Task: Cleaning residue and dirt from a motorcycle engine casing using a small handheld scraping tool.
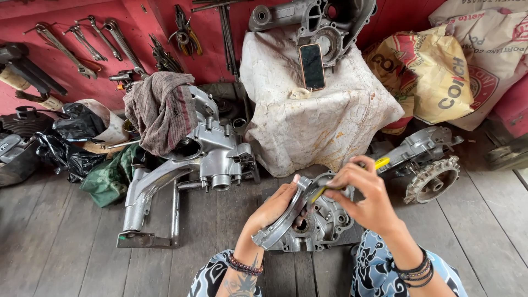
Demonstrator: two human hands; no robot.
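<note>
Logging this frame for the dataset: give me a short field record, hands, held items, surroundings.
left hand: grips a curved metal part
right hand: pinches a yellow-handled tool, tip at the curved part
below hands: grey engine casing on plank floor
left of hands: large engine case, striped rag draped over it
behind: phone on cloth-covered stand
wall: hanging wrenches

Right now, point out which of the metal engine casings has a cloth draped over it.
The large silver engine casing at left centre, on the wooden floor: a striped grey-brown cloth hangs over its top. The other casings are bare.
</note>
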